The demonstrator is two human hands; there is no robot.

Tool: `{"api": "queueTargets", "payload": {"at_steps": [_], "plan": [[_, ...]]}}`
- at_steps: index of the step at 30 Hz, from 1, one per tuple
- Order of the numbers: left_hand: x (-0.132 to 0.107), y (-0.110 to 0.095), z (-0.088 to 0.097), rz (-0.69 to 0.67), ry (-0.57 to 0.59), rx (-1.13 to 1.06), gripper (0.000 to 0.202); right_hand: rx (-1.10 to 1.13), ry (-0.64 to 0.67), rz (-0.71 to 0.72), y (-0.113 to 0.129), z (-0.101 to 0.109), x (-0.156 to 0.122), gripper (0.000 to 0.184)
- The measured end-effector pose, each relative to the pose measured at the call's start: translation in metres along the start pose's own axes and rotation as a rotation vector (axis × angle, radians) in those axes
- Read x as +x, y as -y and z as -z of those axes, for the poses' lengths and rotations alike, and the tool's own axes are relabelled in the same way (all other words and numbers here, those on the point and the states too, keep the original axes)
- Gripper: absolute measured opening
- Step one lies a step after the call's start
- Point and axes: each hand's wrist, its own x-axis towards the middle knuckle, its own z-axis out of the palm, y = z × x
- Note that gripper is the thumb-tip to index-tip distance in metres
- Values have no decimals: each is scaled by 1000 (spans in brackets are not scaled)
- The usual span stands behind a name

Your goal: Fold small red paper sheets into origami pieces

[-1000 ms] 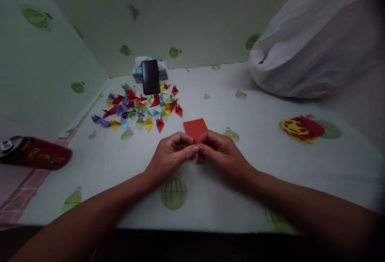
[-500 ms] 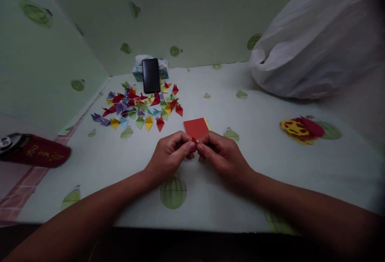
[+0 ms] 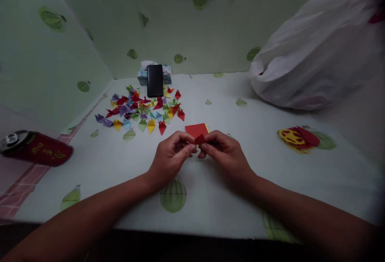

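Between my fingertips is a small folded piece of red paper (image 3: 199, 139), held above the table near its middle. My left hand (image 3: 174, 151) pinches its left side, thumb against fingers. From the right, my right hand (image 3: 224, 149) pinches the other side in the same way. Just beyond my hands lies a stack of square paper (image 3: 195, 128), red on top with a yellow edge showing. Farther left, many folded paper cranes (image 3: 142, 109) in red, yellow, green, blue and purple are spread out.
A black phone (image 3: 155, 80) leans on a tissue box (image 3: 142, 78) behind the cranes. At the left stands a red drink can (image 3: 39, 148). A white plastic bag (image 3: 300, 61) fills the back right, with red and yellow cut-out pieces (image 3: 297, 138) in front of it.
The red paper now shows more of its surface above my fingertips, and my hands are slightly farther apart. The whole view has shifted a little.
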Motion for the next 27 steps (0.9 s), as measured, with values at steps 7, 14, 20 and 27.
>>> {"api": "queueTargets", "payload": {"at_steps": [7, 14, 20, 27], "plan": [[-1, 0, 1, 49, 3, -74, 13, -98, -32, 105, -1, 0, -2, 3], [0, -1, 2, 79, 19, -83, 16, -245, -52, 187, -1, 3, -4, 8], [0, -5, 3, 133, 40, -120, 17, -433, -19, 358, 1, 3, -1, 14], [-1, -3, 1, 225, 45, -262, 18, -507, -16, 438, -2, 4, 0, 15]]}}
